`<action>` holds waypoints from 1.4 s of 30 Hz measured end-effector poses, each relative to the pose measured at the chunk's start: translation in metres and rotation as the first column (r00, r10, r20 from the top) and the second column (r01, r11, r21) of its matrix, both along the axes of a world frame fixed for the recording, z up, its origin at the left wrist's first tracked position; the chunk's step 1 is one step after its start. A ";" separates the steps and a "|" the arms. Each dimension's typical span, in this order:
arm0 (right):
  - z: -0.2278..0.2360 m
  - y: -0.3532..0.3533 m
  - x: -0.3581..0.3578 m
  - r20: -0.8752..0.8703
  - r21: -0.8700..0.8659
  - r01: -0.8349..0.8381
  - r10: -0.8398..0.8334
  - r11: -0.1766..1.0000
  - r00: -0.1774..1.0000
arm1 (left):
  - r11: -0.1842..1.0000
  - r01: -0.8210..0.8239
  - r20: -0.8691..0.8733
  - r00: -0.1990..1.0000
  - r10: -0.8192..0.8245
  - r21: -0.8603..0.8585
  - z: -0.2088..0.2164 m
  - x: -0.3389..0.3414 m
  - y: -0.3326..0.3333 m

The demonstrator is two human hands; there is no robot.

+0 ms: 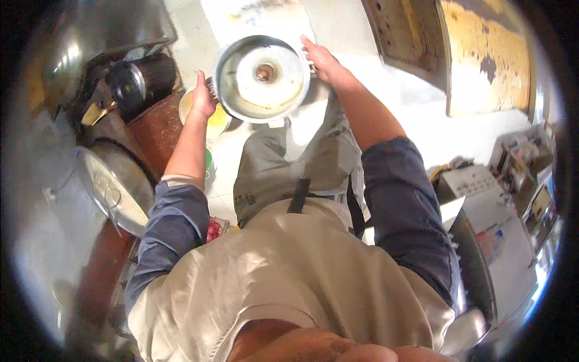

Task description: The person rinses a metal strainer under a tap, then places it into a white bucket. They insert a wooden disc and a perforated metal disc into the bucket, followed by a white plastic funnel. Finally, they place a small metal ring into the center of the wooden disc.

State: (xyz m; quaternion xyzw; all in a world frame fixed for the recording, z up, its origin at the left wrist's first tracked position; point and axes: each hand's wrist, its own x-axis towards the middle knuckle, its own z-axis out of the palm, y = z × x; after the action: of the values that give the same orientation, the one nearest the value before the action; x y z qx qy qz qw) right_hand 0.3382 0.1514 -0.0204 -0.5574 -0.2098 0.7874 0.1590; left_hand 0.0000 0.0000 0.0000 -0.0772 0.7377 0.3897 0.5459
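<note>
A round, shiny metal pot (230,96) is held out in front of me, its open top facing up at me. Inside, its pale floor has a small brown spot in the middle, which I cannot make out. My left hand (203,101) grips the pot's left side, thumb pointing up. On the opposite side my right hand (324,62) grips it near a small handle, fingers partly hidden. Partly beneath my left hand and the pot is a pale bowl (187,107) with something yellow in it.
A pale, stained sheet (295,23) lies beyond the pot. Dark cylindrical vessel (145,78) and a wide metal basin (96,175) stand at left. Worn yellowish board (485,57) is at upper right; a grey metal box (497,241) stands at right. Small red things (213,229) lie by my left elbow.
</note>
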 end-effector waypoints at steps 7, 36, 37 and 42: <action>-0.044 -0.041 0.070 0.235 -0.008 0.012 -0.010 1.000 0.972 | 0.351 0.737 -0.813 -0.481 -0.327 -0.577 0.093 0.056 0.033; 0.279 -0.022 0.070 0.012 0.474 -0.118 0.127 0.873 0.992 | 0.069 0.928 -0.744 0.337 -0.577 0.367 0.307 0.253 0.024; 0.289 -0.001 0.090 0.076 0.464 -0.136 0.114 0.875 0.991 | -0.022 0.954 -0.836 0.251 -0.489 0.299 0.303 0.255 0.032; 0.362 0.094 0.174 0.870 0.473 -0.789 -0.062 0.392 0.490 | 0.181 0.957 -0.834 0.288 -0.470 0.228 0.266 0.215 0.030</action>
State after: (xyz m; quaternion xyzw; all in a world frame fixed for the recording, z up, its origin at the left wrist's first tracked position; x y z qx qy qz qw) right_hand 0.5120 0.2452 0.3416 -0.6085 -0.7455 0.2555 0.0929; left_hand 0.2154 0.0303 0.2655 0.6547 0.5763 0.3073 0.3806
